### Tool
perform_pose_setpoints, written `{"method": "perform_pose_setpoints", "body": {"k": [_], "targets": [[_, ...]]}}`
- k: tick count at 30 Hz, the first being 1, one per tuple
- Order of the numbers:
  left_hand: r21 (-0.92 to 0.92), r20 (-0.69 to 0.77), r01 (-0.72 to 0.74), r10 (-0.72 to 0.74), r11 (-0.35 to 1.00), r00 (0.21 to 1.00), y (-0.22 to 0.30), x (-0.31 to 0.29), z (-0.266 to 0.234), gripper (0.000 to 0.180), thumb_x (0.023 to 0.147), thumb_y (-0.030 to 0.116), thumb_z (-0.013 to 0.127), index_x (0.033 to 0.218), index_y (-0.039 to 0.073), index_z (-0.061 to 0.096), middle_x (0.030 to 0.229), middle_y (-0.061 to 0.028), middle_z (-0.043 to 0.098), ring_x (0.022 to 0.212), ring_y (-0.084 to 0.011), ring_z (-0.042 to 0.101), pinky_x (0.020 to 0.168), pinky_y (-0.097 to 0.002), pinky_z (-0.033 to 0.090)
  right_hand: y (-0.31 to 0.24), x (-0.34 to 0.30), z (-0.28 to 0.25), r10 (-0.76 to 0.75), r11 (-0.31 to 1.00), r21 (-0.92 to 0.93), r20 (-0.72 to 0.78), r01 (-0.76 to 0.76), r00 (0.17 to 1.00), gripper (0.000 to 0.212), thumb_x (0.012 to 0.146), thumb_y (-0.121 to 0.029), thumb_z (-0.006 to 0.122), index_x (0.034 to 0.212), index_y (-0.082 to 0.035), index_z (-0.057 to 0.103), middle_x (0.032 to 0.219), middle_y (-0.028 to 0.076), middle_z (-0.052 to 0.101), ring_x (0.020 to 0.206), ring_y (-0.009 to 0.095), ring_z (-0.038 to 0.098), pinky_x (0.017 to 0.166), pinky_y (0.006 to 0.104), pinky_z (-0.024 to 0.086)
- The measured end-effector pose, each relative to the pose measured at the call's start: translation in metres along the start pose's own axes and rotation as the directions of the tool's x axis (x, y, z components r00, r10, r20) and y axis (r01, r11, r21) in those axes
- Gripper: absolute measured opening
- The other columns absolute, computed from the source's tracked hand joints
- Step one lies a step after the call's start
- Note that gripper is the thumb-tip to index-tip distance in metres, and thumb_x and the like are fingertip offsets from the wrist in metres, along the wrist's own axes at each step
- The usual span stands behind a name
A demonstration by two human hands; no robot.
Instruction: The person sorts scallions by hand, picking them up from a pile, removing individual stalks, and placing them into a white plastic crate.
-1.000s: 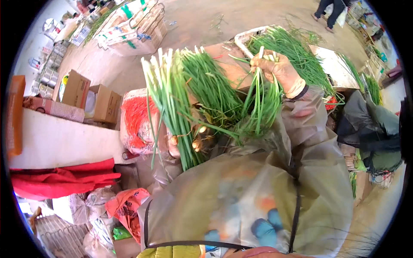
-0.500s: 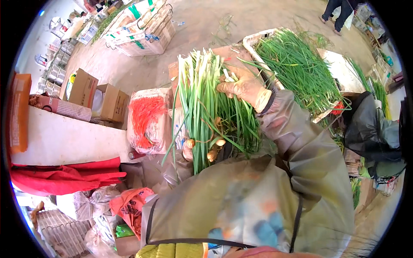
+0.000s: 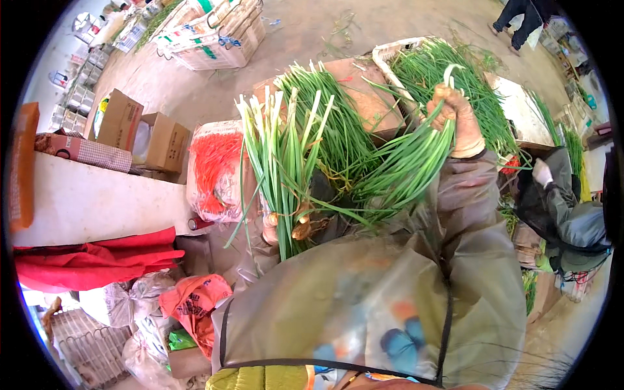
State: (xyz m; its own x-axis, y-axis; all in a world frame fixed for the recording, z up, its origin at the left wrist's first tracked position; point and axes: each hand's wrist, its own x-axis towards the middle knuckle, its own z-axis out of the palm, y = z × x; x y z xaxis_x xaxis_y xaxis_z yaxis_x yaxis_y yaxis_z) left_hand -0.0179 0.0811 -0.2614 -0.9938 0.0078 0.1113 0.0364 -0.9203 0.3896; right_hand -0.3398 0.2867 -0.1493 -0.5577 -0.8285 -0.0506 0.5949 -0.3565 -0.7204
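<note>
My left hand (image 3: 301, 227) is wrapped around the lower part of an upright bunch of long green chives (image 3: 286, 149), pale stem ends pointing up. Only a few of its fingertips show; leaves hide the rest. To the right, my gloved right hand (image 3: 456, 114) is raised and closed on a second bunch of chives (image 3: 413, 162), whose leaves droop down toward my lap. A pale curled stem sticks out above the fist. Behind both hands lies a pile of chives (image 3: 331, 104) on a brown board (image 3: 374, 97).
A white crate (image 3: 383, 55) heaped with chives stands at the far right. Red ties (image 3: 214, 166) lie on a white sack at the left, near an open cardboard box (image 3: 168, 149). A stacked white basket (image 3: 224, 45) stands farther off. A co-worker's hand (image 3: 541, 172) shows at the right.
My right hand has moved right from beside the left bunch and now grips its own bunch of chives. The left-hand bunch looks thinner and has shifted slightly left. A co-worker's hand has appeared.
</note>
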Motion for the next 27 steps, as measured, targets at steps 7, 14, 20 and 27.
{"method": "perform_pose_setpoints", "body": {"k": [7,14,20,27], "targets": [[0.016,0.009,0.028,-0.028,0.999,1.000,-0.001,0.009,-0.002,0.082,0.071,0.029,0.073,0.138,0.018,0.026,0.110,-0.0094,0.045,0.103,-0.0255,0.050,0.094,-0.0551,0.034,0.054,0.002,0.018,-0.161,0.704,-0.710,-0.174,-0.010,0.972,0.021,0.077,-0.012,0.066,0.096,-0.005,0.062,0.067,-0.003,0.055,0.057,0.005,0.046,0.051,0.0186,0.037],[0.054,0.009,0.079,-0.079,0.995,0.997,-0.009,0.018,0.004,0.082,0.071,0.028,0.073,0.138,0.019,0.026,0.108,-0.0086,0.046,0.102,-0.0248,0.050,0.095,-0.0554,0.033,0.081,0.031,0.068,-0.002,0.886,-0.464,0.051,0.025,0.999,0.024,0.079,-0.021,0.066,0.095,-0.002,0.064,0.064,-0.006,0.048,0.053,0.004,0.038,0.047,0.0177,0.029],[0.061,0.010,0.026,-0.027,0.998,1.000,0.000,0.012,0.002,0.081,0.071,0.028,0.072,0.138,0.019,0.026,0.106,-0.0079,0.046,0.102,-0.0242,0.050,0.096,-0.0557,0.032,0.061,0.029,0.035,-0.122,0.930,-0.366,-0.200,0.041,0.972,0.018,0.078,-0.011,0.064,0.089,0.002,0.064,0.072,0.004,0.061,0.050,0.009,0.048,0.044,0.0214,0.038],[0.098,0.039,-0.127,0.124,0.987,0.992,0.019,-0.004,-0.003,0.081,0.071,0.027,0.072,0.138,0.019,0.026,0.103,-0.0071,0.047,0.102,-0.0236,0.051,0.097,-0.0560,0.031,0.002,0.039,-0.072,-0.562,0.535,-0.845,-0.379,-0.027,0.735,0.026,0.073,-0.026,0.068,0.088,-0.005,0.066,0.071,0.003,0.062,0.060,0.011,0.054,0.058,0.0258,0.043]]}}
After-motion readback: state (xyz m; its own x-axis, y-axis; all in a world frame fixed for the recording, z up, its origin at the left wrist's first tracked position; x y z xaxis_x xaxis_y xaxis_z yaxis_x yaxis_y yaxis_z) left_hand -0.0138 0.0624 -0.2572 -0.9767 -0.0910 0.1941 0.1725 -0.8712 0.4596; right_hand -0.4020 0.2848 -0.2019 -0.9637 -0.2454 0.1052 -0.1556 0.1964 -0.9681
